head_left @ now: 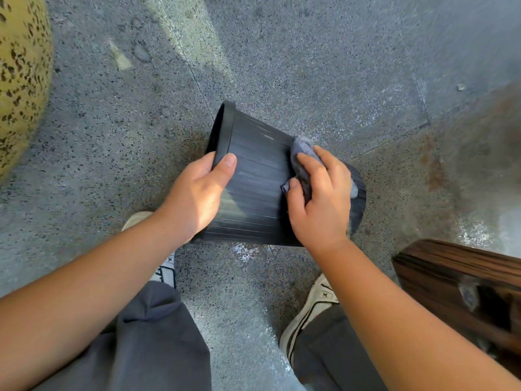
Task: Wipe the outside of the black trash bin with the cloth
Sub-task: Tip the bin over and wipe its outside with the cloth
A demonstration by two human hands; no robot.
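Black trash bin (253,187) lies tipped on its side on the speckled floor (310,66), just ahead of the person's feet, with its ribbed outer wall turned up. Nearest to the camera are two legs in grey trousers (158,334) and two pale shoes (307,314); small marks show on the shoes, but they are too small to read. From 7 o'clock comes the left hand (194,198). It grips the bin at the rim end, at 9 o'clock of the bin, with the thumb laid over the ribbed wall and the other fingers hidden round the edge. From 5 o'clock comes the right hand (318,198). Its fingers are curled over a bunched grey cloth (301,153) and press it on the bin wall at 3 o'clock, close to the base end. A dark wooden thing (462,283) stands at 4 o'clock. A yellow spotted shape (19,80) is far at 10 o'clock.
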